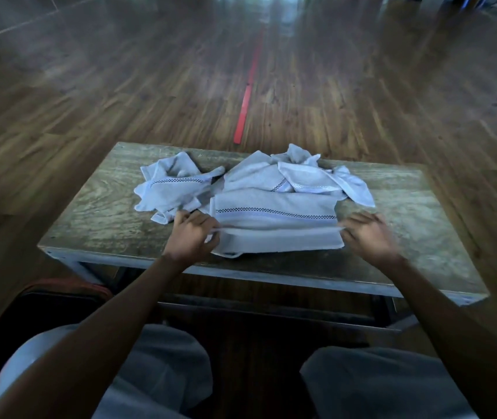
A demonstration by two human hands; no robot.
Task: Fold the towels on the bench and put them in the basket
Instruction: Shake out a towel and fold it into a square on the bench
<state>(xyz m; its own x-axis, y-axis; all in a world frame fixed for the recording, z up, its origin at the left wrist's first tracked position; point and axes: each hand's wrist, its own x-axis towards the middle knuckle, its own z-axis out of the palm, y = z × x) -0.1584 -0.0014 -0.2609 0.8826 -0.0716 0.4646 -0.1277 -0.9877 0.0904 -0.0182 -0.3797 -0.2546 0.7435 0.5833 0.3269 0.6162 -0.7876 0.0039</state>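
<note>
1. Our left hand (193,234) sits at lower centre of the frame, fingers pinched shut on the left end of a raised fold in the near towel (274,219).
2. Our right hand (368,234) mirrors it right of centre, pinching the right end of the same fold; motion blur softens its fingers.
3. That pale grey towel lies flat at the near edge of the bench (99,207), with a dark checked stripe and a lighter band running across it. We can read no label or writing on it.
4. Behind it, touching its far edge, a crumpled heap of towels (298,173) fills the centre, showing the same stripe.
5. Just left of the heap, another crumpled towel (168,189) lies loose, its near corner touching our left fingers.
6. The wooden bench top spans the middle of the frame; a red floor strip (245,107) runs away above it over the wooden floor (90,86).
7. We see no basket in the frame.
</note>
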